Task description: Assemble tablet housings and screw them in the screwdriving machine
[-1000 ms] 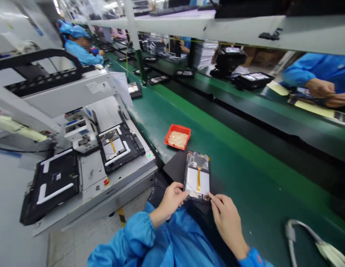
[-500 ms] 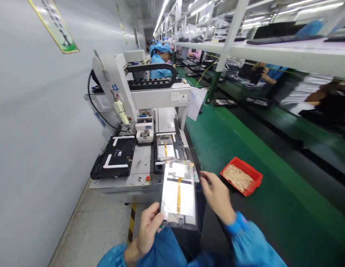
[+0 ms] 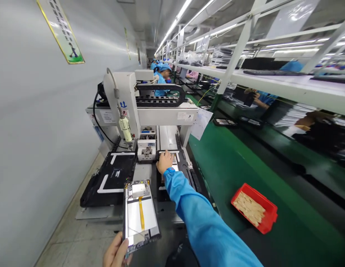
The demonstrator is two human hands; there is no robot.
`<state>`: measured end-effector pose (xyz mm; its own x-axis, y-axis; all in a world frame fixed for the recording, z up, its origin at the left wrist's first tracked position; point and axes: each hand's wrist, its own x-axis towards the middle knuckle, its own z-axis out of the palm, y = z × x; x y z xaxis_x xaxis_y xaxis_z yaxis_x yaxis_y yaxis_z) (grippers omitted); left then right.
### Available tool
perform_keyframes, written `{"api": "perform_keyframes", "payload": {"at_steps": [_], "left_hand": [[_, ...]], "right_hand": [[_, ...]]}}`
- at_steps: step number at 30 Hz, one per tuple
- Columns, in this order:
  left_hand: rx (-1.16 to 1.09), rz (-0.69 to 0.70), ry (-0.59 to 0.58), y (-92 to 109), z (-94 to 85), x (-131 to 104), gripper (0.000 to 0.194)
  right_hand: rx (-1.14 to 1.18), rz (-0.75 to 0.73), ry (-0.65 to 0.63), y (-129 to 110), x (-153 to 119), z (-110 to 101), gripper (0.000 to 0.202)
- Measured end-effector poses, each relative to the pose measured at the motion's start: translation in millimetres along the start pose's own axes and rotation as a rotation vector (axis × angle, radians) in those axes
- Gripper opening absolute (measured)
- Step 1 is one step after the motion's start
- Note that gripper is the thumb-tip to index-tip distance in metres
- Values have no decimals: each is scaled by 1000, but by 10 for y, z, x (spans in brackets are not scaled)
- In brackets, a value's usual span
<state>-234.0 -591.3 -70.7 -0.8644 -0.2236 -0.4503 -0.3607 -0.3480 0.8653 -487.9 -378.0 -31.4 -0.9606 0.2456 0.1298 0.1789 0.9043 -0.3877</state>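
Note:
My left hand pinches the lower left corner of an opened tablet unit with white panels and an orange ribbon strip. The unit hangs tilted in front of the machine's near edge. Reaching forward, my right hand rests at the upper part of another unit in the right black fixture of the white machine. Its fingers are bent over that unit's edge, and their tips are partly hidden. To the left lies a black fixture with white corner strips.
A red tray of tan pieces sits on the green bench at right. White shelving runs above it. A person in blue is beyond the machine. A grey wall stands at left.
My right hand has moved forward and left from beside the held unit to the one in the right fixture. The held unit has shifted left with my left hand, and the view has tilted.

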Motion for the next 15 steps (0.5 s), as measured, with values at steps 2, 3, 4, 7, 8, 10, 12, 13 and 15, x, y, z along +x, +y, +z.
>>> {"api": "perform_keyframes", "payload": {"at_steps": [2, 3, 4, 7, 8, 10, 12, 13, 15], "left_hand": [[-22, 9, -41, 31, 96, 128, 53], [-26, 20, -80, 55, 155, 201, 49], [-23, 37, -130, 81, 223, 281, 44], [1, 131, -272, 165, 493, 564, 34], [13, 162, -313, 190, 605, 668, 34], [66, 208, -374, 230, 855, 871, 34], [140, 239, -418, 247, 1122, 1054, 36], [178, 252, -432, 245, 1253, 1134, 38], [251, 278, -454, 223, 1494, 1267, 40]], "right_hand": [[47, 31, 17, 74, 50, -137, 43], [80, 52, 25, 146, 79, -228, 40], [117, 73, 31, 243, 108, -323, 38], [246, 101, 16, 622, 161, -571, 38], [291, 99, 8, 749, 162, -628, 38], [382, 90, 15, 970, 147, -716, 40], [472, 92, 65, 1152, 121, -818, 45], [513, 97, 99, 1238, 103, -892, 48], [588, 117, 177, 1425, 40, -1096, 55]]}}
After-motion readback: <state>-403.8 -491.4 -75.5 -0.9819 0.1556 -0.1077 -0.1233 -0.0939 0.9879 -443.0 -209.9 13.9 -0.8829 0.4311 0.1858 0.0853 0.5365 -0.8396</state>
